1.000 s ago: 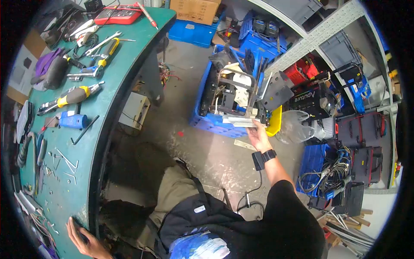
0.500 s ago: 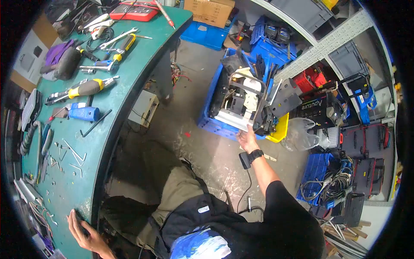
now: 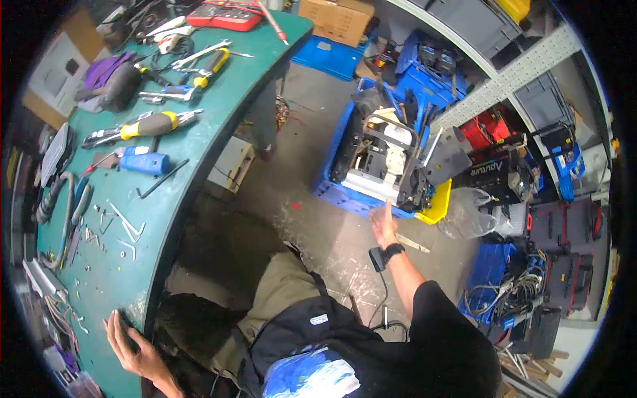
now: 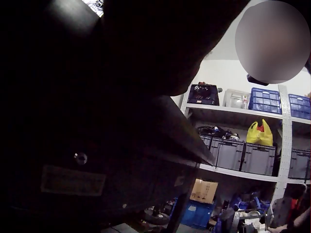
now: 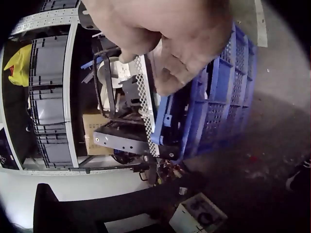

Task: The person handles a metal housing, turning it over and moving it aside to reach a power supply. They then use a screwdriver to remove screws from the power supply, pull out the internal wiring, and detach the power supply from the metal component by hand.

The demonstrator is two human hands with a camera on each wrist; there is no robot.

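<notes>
My right hand (image 3: 383, 229) is at the near edge of a blue plastic crate (image 3: 361, 205) on the floor. In the right wrist view, its thumb and fingers lie on either side of a silver metal strip with a perforated edge (image 5: 144, 92), pinching it. The strip lies across the front of the crate, close over the rim. Behind it in the crate are a dark metal frame (image 3: 413, 147) and white parts (image 3: 396, 159). My left hand (image 3: 136, 351) rests on the green workbench (image 3: 106, 285) near its edge, fingers extended; the left wrist view is mostly dark.
On the bench lie a yellow-and-grey-handled tool (image 3: 149, 125), a blue-handled tool (image 3: 144, 161), hex keys (image 3: 126, 225) and a red multimeter (image 3: 225, 16). A yellow bin (image 3: 438, 204) and a clear plastic bag (image 3: 468, 212) stand right of the crate, beside loaded shelves (image 3: 491, 93).
The strip has come down from a raised position at the crate's front to lie along it, with my right hand at its end. The head view has shifted; my left hand stays on the bench.
</notes>
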